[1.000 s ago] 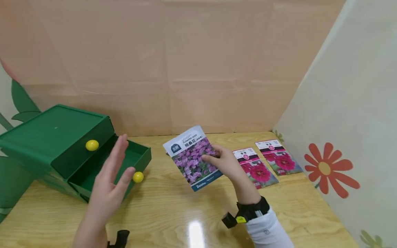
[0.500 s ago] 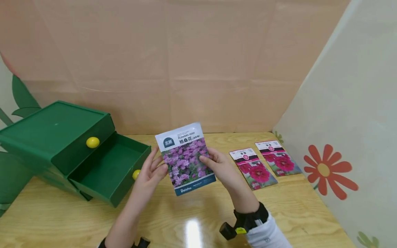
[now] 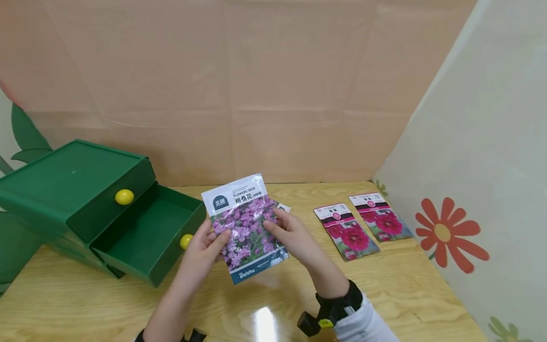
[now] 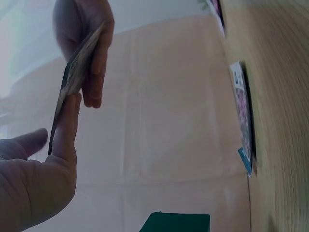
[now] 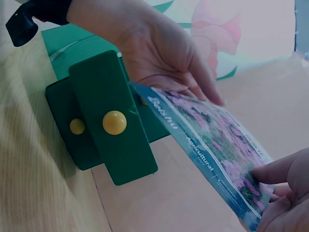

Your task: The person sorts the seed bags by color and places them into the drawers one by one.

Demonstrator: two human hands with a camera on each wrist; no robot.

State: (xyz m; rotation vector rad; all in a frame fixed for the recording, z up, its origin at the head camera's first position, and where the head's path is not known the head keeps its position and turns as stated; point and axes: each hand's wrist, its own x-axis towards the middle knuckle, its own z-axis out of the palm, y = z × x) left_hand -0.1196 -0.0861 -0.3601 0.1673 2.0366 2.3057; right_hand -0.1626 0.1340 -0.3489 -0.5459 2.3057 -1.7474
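Note:
A seed packet (image 3: pixel 243 228) with purple flowers and a white top is held up above the table, tilted. My left hand (image 3: pixel 202 247) holds its left edge, thumb in front and fingers behind. My right hand (image 3: pixel 295 237) pinches the right edge, thumb on the printed flowers. In the right wrist view both hands are on the packet (image 5: pixel 212 140), its blue bottom band facing the camera. The left wrist view catches the packet (image 4: pixel 77 67) almost edge-on. Behind it, another packet (image 3: pixel 284 207) lies on the table, mostly hidden in the head view; the left wrist view shows its pink-purple print.
To the left stands a green drawer box (image 3: pixel 77 175) with yellow knobs. Its lower drawer (image 3: pixel 149 228) is pulled out, with nothing visible inside. Two packets with magenta flowers, a nearer one (image 3: pixel 347 232) and a farther one (image 3: pixel 381 217), lie at the right on the wooden table (image 3: pixel 384 294).
My left hand has come from over the drawer rightward to the packet and now grips its left edge. The packet has shifted left and slightly down, uncovering a corner of the one behind.

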